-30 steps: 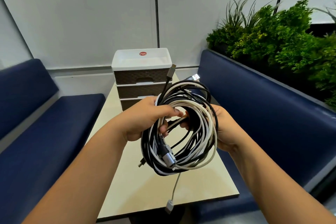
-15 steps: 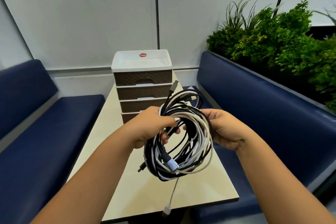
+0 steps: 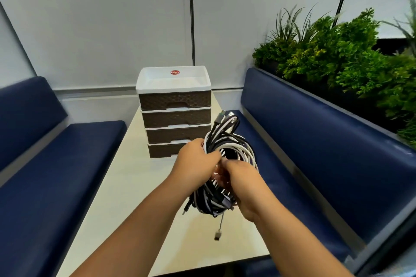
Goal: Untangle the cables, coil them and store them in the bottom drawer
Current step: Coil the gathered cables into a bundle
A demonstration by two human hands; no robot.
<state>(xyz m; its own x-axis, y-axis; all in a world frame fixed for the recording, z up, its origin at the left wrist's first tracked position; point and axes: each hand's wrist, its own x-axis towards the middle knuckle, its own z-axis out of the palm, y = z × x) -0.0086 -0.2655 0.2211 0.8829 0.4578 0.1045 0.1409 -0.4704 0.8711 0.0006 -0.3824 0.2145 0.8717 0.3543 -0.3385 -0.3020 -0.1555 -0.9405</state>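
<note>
Above the worktop (image 3: 126,189), before the drawer unit (image 3: 175,117): bundle of cables (image 3: 234,148) gripped by left hand (image 3: 195,164) and right hand (image 3: 243,184), fingers curled round strands; bottom drawer (image 3: 164,149) closed.

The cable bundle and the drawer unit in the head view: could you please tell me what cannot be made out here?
- Cable bundle: how many cables it holds cannot be counted; the strands overlap, and the left hand and right hand cover its middle.
- Bottom drawer: its right part is hidden behind the left hand and the bundle.
- Drawer unit: all drawers are shut, so the contents are unseen.
</note>
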